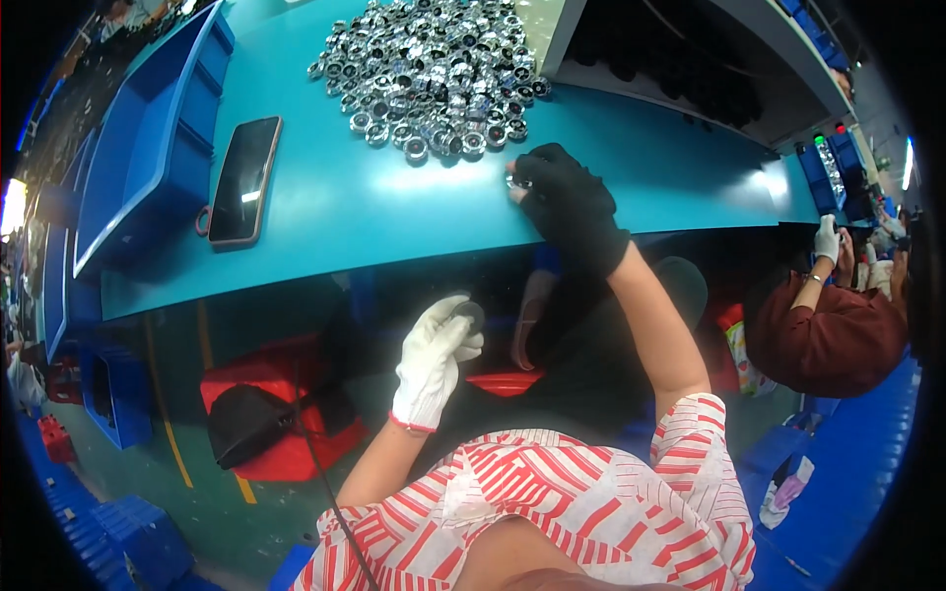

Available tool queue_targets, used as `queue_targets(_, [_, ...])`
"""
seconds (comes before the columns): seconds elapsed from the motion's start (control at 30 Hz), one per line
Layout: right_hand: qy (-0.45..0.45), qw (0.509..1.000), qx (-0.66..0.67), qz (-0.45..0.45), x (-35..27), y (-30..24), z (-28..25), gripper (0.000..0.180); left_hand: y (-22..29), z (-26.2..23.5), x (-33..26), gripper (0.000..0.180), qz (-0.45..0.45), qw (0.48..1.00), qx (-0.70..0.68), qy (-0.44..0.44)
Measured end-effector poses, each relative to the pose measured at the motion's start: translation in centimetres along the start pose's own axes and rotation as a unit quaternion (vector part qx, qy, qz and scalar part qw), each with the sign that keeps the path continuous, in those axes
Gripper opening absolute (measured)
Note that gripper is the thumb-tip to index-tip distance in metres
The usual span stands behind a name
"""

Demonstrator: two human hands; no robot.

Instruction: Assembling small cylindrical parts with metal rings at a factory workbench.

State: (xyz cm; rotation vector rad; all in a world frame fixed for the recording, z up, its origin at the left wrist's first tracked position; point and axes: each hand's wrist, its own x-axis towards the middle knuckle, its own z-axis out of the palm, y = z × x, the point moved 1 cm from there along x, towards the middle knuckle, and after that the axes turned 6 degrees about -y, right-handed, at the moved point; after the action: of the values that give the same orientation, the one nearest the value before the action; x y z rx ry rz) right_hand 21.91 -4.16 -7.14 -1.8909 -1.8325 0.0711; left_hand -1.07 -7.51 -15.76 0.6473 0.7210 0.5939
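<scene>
My right hand (567,202), in a black glove, rests on the teal table (374,197) and pinches a small shiny metal ring (516,182) at its fingertips, just below a big heap of the same silver rings (439,69). My left hand (434,360), in a white glove, is held below the table edge over my lap and closes on a small dark round part (471,313).
A black phone (244,179) lies on the table to the left, beside a blue bin (148,138). A red crate (281,394) and blue crates sit on the floor. At the right, another person in a dark red top (828,335) works with white gloves.
</scene>
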Motion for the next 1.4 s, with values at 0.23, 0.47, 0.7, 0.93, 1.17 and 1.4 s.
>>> queue_targets(0.23, [-0.133, 0.892, 0.428, 0.062, -7.4, -4.3, 0.1, 0.033, 0.4, 0.8, -0.4, 0.043, 0.002, 0.992, -0.119, -0.041])
queue_targets(0.47, [-0.158, 0.602, 0.728, 0.287, -12.3, -3.2, 4.8, 0.034, -0.9, 0.5, -1.3, 0.032, 0.005, 0.997, -0.071, 0.013])
queue_targets(0.7, [-0.195, 0.514, 0.781, 0.296, -13.6, -3.0, 5.4, 0.032, -1.8, -0.5, -2.0, 0.034, 0.038, 0.998, -0.052, -0.007])
queue_targets(0.93, [-0.101, 0.911, 0.401, 0.003, -12.6, -5.3, 4.6, 0.029, -2.0, -0.6, -1.8, 0.036, 0.015, 0.992, -0.127, -0.002])
queue_targets(1.17, [-0.092, 0.964, 0.249, -0.006, -12.6, -6.0, 4.2, 0.026, -1.8, -0.6, -2.1, 0.025, 0.038, 0.986, -0.160, -0.027])
queue_targets(1.4, [-0.130, 0.966, 0.224, -0.022, -12.5, -5.7, 4.2, 0.025, -2.0, -0.3, -2.5, 0.030, 0.068, 0.994, -0.083, -0.009])
